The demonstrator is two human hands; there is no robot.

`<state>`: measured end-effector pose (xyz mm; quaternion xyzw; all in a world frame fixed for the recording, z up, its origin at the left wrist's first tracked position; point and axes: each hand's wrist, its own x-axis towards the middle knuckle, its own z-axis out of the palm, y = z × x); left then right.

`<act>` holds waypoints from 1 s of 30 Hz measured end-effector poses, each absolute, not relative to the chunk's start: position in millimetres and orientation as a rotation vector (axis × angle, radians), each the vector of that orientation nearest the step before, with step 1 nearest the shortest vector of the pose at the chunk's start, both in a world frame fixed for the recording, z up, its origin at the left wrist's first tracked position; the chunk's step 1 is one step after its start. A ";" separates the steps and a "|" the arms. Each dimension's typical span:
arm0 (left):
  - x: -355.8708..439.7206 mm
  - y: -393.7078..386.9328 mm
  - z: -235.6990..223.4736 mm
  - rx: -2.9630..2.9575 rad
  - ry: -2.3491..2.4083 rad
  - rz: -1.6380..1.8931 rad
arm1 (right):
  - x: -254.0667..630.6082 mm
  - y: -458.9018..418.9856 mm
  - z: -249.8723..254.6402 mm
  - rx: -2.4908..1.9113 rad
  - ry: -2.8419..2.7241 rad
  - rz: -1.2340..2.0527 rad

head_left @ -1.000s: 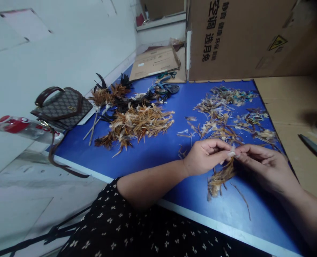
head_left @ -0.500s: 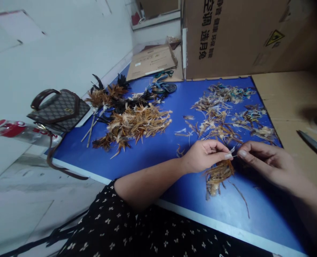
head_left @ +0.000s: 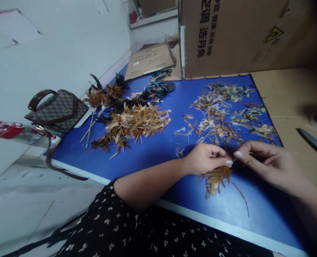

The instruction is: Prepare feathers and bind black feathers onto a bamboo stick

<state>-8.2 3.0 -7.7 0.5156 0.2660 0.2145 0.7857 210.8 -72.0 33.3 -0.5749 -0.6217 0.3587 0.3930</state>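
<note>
Feathers [head_left: 217, 175], brown, at 4 o'clock, just below left hand [head_left: 202, 159], fingertips pressed together, contents unclear; right hand [head_left: 271, 162] pinches pale strand [head_left: 235, 159]; uneven pull could slip or snap it

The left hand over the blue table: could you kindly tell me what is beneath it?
Below the left hand, brown feathers show against the blue table. Their upper ends are covered by its fingers, and anything under its palm is hidden.
</note>
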 end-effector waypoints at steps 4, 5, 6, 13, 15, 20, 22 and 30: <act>-4.2 -3.1 -10.6 1.074 0.555 0.418 | 200.1 -70.9 32.3 -1.413 -1.596 0.958; -4.1 -3.9 -10.1 1.062 0.547 0.424 | 198.3 -70.9 32.4 -1.405 -1.570 0.949; -4.3 -4.1 -9.0 1.049 0.543 0.440 | 197.4 -70.9 32.6 -1.401 -1.526 0.931; -8.3 4.8 -0.9 0.966 0.592 0.636 | 211.6 -68.8 34.1 -1.466 -1.423 0.715; -8.2 6.8 -0.5 0.943 0.608 0.669 | 213.6 -66.9 34.2 -1.446 -1.564 0.596; -8.1 6.8 1.3 0.930 0.587 0.684 | 205.1 -66.0 36.4 -1.367 -1.745 0.647; -8.2 6.8 1.4 0.940 0.588 0.682 | 201.9 -67.5 37.5 -1.351 -1.747 0.659; -7.2 8.8 -5.4 0.926 0.580 0.702 | 202.2 -69.8 34.7 -1.230 -1.850 0.626</act>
